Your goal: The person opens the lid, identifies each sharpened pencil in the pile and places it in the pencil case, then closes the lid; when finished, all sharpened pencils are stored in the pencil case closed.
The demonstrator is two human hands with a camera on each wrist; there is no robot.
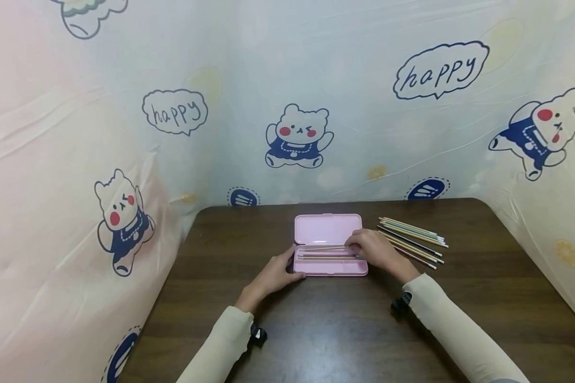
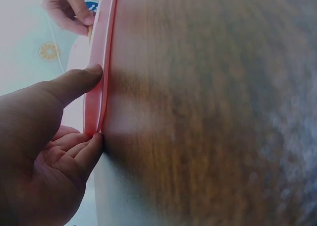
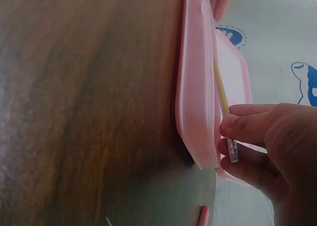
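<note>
A pink pencil case (image 1: 330,268) lies open on the table, its lid (image 1: 328,229) tilted back on the far side. Several pencils (image 1: 328,257) lie lengthwise inside. My left hand (image 1: 274,275) holds the case at its left end; in the left wrist view the thumb (image 2: 89,80) presses the front wall and the fingers curl against the end. Above the right part of the case, my right hand (image 1: 376,249) pinches a yellowish pencil (image 3: 221,87) near its eraser end. That pencil slants down into the case, and its far tip is hidden in the right wrist view.
Just right of the case, a loose bundle of several pencils (image 1: 414,234) lies on the dark wooden table (image 1: 335,324). A printed cloth (image 1: 239,133) with bears hangs behind the table and along its sides.
</note>
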